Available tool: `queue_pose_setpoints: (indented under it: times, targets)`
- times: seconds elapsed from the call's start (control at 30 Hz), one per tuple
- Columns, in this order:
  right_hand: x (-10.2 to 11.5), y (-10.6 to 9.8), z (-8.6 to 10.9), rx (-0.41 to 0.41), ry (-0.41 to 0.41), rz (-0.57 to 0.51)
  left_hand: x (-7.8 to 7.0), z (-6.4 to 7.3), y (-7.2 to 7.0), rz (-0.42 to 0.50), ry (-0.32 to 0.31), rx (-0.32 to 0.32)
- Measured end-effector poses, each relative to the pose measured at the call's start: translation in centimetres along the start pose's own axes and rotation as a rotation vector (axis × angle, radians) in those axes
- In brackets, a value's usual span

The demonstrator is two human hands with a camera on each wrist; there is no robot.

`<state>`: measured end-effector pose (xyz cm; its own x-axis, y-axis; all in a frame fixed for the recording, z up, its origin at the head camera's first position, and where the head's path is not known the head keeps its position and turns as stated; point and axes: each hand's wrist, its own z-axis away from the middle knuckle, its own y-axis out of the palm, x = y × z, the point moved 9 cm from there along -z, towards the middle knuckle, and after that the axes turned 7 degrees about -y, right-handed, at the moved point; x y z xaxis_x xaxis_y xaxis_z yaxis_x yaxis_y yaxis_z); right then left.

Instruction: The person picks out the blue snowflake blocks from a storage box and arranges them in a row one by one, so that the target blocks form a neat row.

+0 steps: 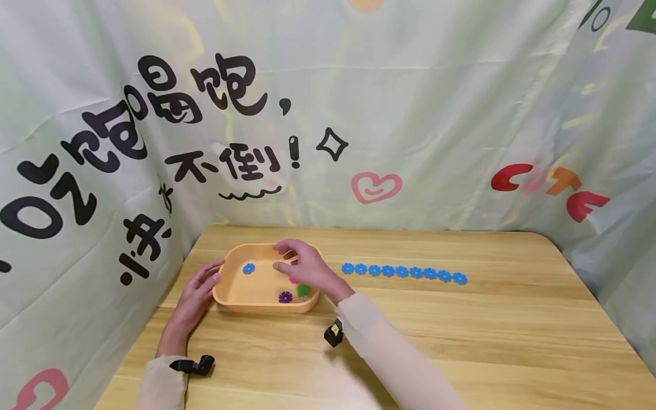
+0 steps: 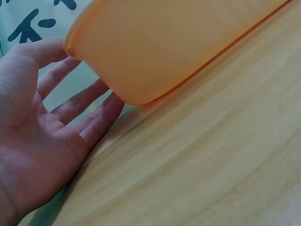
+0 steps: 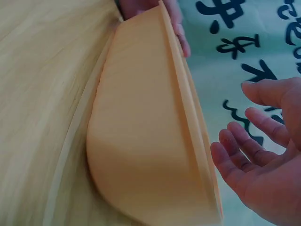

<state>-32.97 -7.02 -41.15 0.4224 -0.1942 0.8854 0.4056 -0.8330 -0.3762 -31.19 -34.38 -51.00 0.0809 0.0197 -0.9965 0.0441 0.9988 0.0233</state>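
Note:
An orange plastic tray (image 1: 266,308) with rounded corners sits on the table. My left hand (image 1: 196,296) is at its left end, the thumb by the rim and the relaxed fingers against the outer wall (image 2: 141,56). My right hand (image 1: 307,266) hovers over the tray's right half with thumb and fingers apart, holding nothing in the right wrist view. Inside lie a blue snowflake disc (image 1: 248,268) to the left, a purple snowflake disc (image 1: 285,297) near the front, and a green piece (image 1: 303,290) and a pink piece (image 1: 293,279), partly hidden under the right hand.
Right of the tray, several blue snowflake discs (image 1: 402,271) form a nearly straight row across the wooden table (image 1: 487,336). A printed curtain (image 1: 435,114) hangs behind the table and along its left side.

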Motion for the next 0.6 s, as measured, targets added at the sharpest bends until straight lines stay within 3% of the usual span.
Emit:
queue_pose_setpoints:
  times: [0.33,0.6]
  targets:
    - [-1.0,3.6,-3.5,0.089,0.029,0.080,0.1,0.0,-0.1,-0.024,-0.008,-0.008]
    - [-2.6,6.1,-4.8,0.127,0.082,0.099,-0.1,0.2,0.0,-0.005,-0.003,-0.009]
